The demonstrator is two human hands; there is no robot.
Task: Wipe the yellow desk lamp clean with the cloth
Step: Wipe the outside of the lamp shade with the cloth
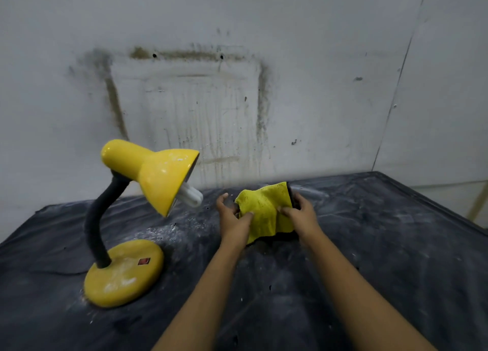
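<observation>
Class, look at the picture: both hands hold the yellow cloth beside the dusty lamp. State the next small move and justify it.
Probably carry the cloth leftward to the lamp shade and start wiping there. The left hand and right hand hold the cloth, apart from it, while whitish dust shows on the shade and the base.

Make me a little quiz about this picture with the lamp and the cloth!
1. True or false: the cloth is touching the yellow desk lamp.
2. Who holds the cloth? A: one hand only. B: both hands. C: nobody.
3. Fill in: white dust lies on the lamp's round ____, beside the red switch.

Key:
1. False, they are apart.
2. B: the left hand and the right hand both grip it.
3. base
</observation>
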